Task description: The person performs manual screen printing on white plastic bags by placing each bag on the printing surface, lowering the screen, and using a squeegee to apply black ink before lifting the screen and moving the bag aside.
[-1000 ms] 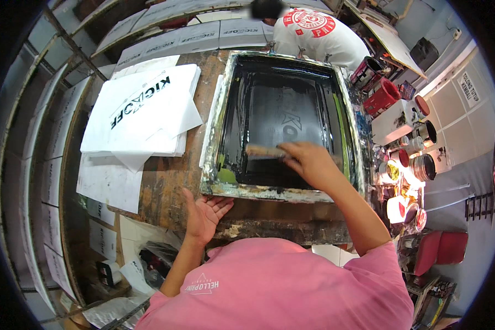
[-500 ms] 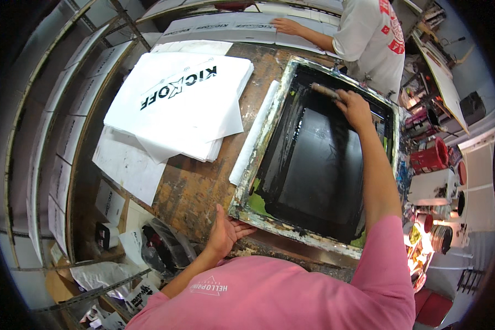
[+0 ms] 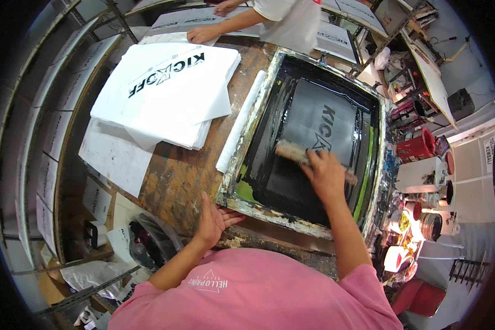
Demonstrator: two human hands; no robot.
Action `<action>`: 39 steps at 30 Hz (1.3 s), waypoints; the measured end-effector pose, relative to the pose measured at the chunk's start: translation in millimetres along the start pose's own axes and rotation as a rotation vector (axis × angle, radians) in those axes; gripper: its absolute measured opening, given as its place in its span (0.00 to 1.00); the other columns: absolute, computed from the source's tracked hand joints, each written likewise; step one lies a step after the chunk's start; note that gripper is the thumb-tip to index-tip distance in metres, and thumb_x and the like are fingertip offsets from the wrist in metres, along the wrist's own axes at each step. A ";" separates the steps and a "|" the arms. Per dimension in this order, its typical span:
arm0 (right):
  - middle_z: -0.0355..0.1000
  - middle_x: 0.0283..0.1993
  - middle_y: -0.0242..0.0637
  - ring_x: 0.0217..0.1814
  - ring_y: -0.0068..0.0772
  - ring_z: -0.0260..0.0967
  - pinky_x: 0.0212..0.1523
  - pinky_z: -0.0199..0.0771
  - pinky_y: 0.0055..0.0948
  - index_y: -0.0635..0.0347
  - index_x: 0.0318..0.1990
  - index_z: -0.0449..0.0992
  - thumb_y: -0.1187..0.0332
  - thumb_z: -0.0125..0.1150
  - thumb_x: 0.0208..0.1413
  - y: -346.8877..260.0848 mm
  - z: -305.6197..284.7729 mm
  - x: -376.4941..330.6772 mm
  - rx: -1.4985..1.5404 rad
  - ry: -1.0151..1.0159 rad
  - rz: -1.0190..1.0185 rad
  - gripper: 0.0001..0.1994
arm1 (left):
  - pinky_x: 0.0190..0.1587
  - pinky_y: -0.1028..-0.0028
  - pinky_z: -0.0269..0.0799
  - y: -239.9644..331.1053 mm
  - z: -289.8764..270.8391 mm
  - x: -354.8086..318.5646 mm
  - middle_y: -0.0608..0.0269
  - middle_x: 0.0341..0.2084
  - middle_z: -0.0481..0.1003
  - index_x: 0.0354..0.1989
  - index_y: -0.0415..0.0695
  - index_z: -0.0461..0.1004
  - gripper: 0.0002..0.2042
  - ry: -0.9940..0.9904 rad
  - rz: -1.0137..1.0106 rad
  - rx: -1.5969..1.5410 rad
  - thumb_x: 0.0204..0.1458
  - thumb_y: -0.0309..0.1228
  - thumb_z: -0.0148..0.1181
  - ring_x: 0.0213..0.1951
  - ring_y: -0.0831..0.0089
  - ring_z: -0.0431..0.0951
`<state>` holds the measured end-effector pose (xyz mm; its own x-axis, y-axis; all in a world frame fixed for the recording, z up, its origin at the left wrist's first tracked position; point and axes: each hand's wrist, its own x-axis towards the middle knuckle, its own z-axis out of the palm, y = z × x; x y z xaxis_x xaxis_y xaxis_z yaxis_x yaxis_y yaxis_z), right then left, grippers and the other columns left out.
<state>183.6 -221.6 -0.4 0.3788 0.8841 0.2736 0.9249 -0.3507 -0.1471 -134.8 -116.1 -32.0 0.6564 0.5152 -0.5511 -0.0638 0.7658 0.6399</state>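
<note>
- Right hand (image 3: 325, 169): grip is clenching the squeegee (image 3: 291, 152) from above, a bit right of its middle.
- Squeegee: bar is lying crosswise inside the screen frame (image 3: 249, 124), running roughly parallel to the near edge; its blade is hiding underneath.
- Left hand (image 3: 213, 222): grip is staying released, palm turning up, fingers spreading beside the near left corner of the frame; whether they are touching it, cannot tell.
- Inside the frame: black ink (image 3: 297, 186) is covering much of the near part; beyond the squeegee a greyer panel is showing dark lettering (image 3: 325, 124). Green strips are showing along the sides.
- Frame is resting on a stained wooden counter (image 3: 173, 171), a white sheet (image 3: 241, 127) poking out along its left side.
- Left of it, a stack of white printed sheets (image 3: 165, 113) is lying on the counter, edges fanning unevenly.
- Far side: a co-worker in a white shirt (image 3: 291, 23) is standing, one hand (image 3: 204, 34) reaching just behind the stack.
- Right side: a red bucket (image 3: 415, 144) and other containers are crowding together.
- Far left: more printed sheets are lining the shelves (image 3: 55, 135).
</note>
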 end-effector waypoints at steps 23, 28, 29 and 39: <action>0.70 0.39 0.38 0.47 0.41 0.68 0.61 0.58 0.58 0.58 0.52 0.75 0.57 0.68 0.54 -120.0 -103.4 -89.5 -0.120 0.160 0.100 0.22 | 0.63 0.50 0.71 33.2 23.0 -33.6 0.38 0.50 0.75 0.56 0.30 0.65 0.50 -0.225 0.247 -0.028 0.57 0.76 0.34 0.55 0.45 0.78; 0.70 0.36 0.36 0.43 0.41 0.69 0.50 0.60 0.50 0.55 0.40 0.75 0.50 0.66 0.50 -100.8 -168.0 -28.1 -0.228 0.351 0.007 0.20 | 0.73 0.45 0.53 69.8 49.4 -36.7 0.32 0.62 0.67 0.68 0.31 0.59 0.52 -0.691 0.513 -0.160 0.56 0.75 0.38 0.69 0.40 0.62; 0.70 0.36 0.38 0.42 0.42 0.69 0.51 0.60 0.49 0.57 0.42 0.75 0.53 0.65 0.51 -97.5 -181.8 -15.1 -0.235 0.357 0.006 0.18 | 0.73 0.43 0.47 68.9 51.6 -29.7 0.32 0.64 0.64 0.69 0.33 0.57 0.52 -0.570 0.615 0.200 0.57 0.75 0.38 0.71 0.39 0.58; 0.72 0.22 0.46 0.25 0.46 0.69 0.39 0.71 0.45 0.66 0.26 0.75 0.55 0.55 0.55 -106.8 -264.3 68.5 -0.136 0.337 0.212 0.20 | 0.66 0.26 0.13 4.1 39.6 39.7 0.30 0.75 0.39 0.79 0.51 0.48 0.50 0.239 0.782 2.090 0.55 0.74 0.42 0.77 0.35 0.30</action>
<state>119.8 -205.2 285.2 0.5307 0.6451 0.5497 0.8126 -0.5717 -0.1135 -79.2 -107.7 -30.1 0.8210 0.5650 0.0825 0.5577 -0.8244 0.0962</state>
